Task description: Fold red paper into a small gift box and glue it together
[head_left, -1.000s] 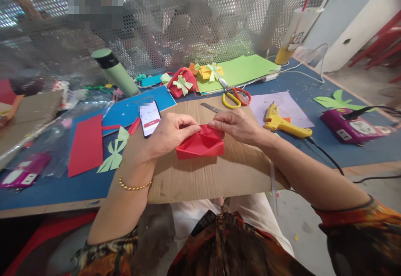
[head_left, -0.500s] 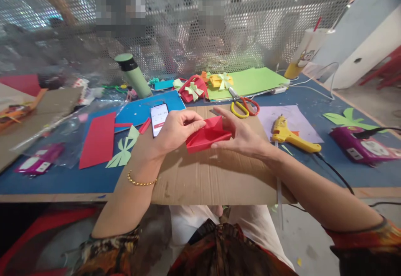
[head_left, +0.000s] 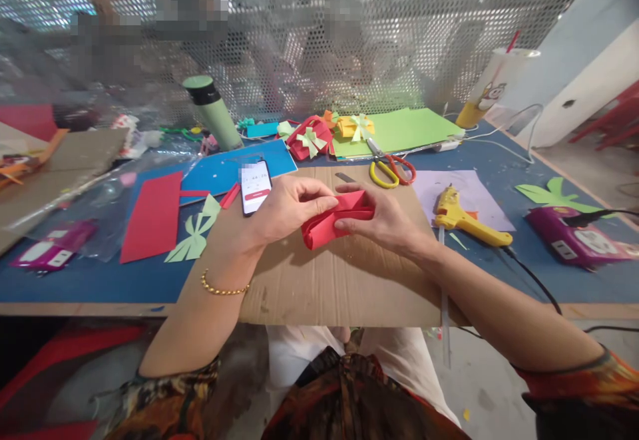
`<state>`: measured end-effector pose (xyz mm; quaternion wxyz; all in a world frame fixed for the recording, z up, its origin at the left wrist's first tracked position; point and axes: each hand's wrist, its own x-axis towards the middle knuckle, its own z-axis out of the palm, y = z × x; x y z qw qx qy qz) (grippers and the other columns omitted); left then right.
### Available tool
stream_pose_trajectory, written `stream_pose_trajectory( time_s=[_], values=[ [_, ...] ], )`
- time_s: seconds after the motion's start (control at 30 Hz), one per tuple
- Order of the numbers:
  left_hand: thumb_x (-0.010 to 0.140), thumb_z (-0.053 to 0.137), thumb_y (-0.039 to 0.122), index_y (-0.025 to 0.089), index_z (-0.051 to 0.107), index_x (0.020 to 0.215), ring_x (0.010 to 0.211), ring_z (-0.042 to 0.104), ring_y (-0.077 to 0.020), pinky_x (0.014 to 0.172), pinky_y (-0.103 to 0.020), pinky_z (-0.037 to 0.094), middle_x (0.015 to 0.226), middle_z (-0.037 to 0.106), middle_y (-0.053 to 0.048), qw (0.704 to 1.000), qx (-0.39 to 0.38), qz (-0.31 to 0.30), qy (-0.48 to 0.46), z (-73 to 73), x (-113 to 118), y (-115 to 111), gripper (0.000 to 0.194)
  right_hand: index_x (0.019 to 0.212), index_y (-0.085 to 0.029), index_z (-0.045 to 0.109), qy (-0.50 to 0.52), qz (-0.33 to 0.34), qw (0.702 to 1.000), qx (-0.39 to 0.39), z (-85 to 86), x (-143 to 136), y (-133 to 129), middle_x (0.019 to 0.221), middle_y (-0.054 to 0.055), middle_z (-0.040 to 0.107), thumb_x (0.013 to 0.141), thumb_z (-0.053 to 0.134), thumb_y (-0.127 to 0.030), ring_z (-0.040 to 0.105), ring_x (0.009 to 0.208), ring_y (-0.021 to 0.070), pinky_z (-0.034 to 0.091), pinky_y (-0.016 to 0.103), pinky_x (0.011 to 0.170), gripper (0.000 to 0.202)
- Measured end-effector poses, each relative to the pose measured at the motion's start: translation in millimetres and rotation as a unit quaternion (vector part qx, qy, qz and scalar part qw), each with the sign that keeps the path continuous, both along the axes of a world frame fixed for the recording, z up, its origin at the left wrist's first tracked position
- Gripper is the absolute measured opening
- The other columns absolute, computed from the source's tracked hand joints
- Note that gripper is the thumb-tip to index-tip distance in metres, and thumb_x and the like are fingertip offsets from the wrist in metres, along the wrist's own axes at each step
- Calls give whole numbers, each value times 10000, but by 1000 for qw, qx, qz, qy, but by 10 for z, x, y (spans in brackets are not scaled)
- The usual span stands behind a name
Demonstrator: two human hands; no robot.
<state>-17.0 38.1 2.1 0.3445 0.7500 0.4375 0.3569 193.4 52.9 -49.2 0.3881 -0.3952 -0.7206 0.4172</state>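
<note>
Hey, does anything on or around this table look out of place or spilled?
Two small things. A clear stick running from the yellow glue gun juts past the front edge of the table, where it might get knocked; and a yellow scrap lies on the floor. Nothing looks spilled.

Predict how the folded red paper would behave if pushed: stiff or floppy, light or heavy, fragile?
The folded red paper is probably light, since its edges look thin. Its folds likely add some stiffness, yet the hollow shape could dent under a firm push.
</note>
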Motion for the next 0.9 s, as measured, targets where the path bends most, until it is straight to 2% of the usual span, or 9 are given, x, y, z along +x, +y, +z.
stream_pose_trajectory(
  time_s=[0.17,0.33,0.43,0.53,0.7,0.8,0.9],
  values=[
    [887,680,376,168,788,782,668,612,-144,584,-252,459,748,750,-48,1000,7,7,24,-37,-23,12,257,1047,-167,658,2,7,1000,-22,45,-22,-26,890,47,709,725,842,-408,637,754,177,518,305,652,442],
    [871,675,330,167,784,763,692,612,-157,604,-262,463,745,748,-48,999,21,23,38,13,-14,4,224,871,-177,613,-26,-7,1000,0,69,-26,-40,775,18,633,795,771,-558,535,669,140,409,271,576,419],
    [866,686,338,170,792,783,708,622,-161,619,-267,468,768,758,-50,999,22,26,37,22,-12,3,216,837,-170,629,-22,-2,1000,19,75,-18,-50,758,23,628,847,713,-615,511,664,132,381,262,569,453],
    [865,692,351,169,788,773,706,624,-164,611,-267,471,766,762,-54,999,14,21,26,14,-15,6,225,833,-168,662,2,9,1000,8,76,-11,-68,745,22,642,884,688,-597,519,661,127,381,257,572,432],
    [848,723,391,165,756,701,680,612,-156,585,-258,459,713,728,-47,1000,-3,3,11,24,-9,1,271,839,-160,731,32,9,999,-34,57,-14,-93,701,5,633,835,744,-537,514,623,117,397,261,566,377],
    [857,756,476,159,758,729,692,630,-159,590,-254,471,734,732,-53,1000,-26,-7,-2,31,-10,-4,342,853,-152,756,46,-2,998,-43,56,-23,-105,690,2,628,805,764,-528,513,610,115,398,265,563,379],
    [878,719,661,150,787,960,802,698,-189,654,-261,530,919,783,-98,997,-52,0,-57,24,-27,1,523,859,-151,759,79,-11,996,-44,87,-22,-113,688,-1,621,795,778,-532,512,598,110,399,265,556,387]
  ],
)
